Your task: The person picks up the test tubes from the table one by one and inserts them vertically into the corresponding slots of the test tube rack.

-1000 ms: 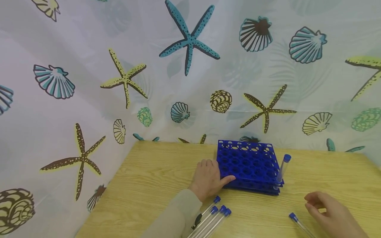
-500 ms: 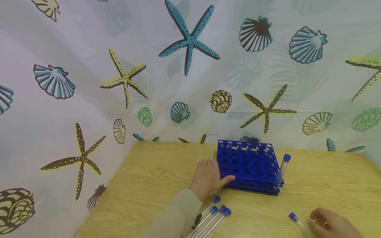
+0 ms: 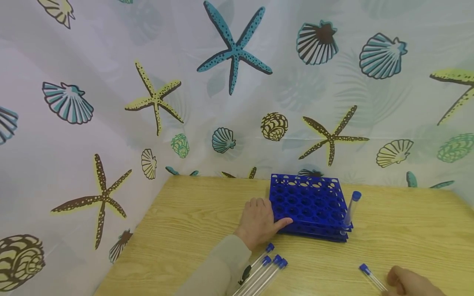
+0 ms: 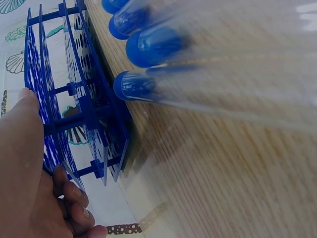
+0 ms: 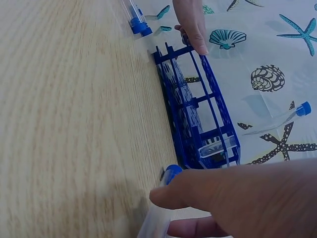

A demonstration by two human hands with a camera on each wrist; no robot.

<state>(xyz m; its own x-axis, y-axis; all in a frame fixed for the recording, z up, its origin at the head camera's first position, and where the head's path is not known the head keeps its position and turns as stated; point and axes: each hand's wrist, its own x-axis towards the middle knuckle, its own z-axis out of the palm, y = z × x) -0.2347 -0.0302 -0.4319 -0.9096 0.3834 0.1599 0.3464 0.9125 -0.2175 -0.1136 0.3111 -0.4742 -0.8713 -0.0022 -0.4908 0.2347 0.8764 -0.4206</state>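
Right hand (image 3: 414, 283) lower, rack (image 3: 314, 225) holding one tube (image 3: 350, 210)

From the person's head, the widest view looked forward and down over the worktop (image 3: 200, 209) towards the seashell-print sheet (image 3: 237, 111). Both wrist views lay sideways: the left looked closely past capped test tubes (image 4: 153, 45) at the test-tube rack (image 4: 89, 113), the right from farther back; all three shared that rack.
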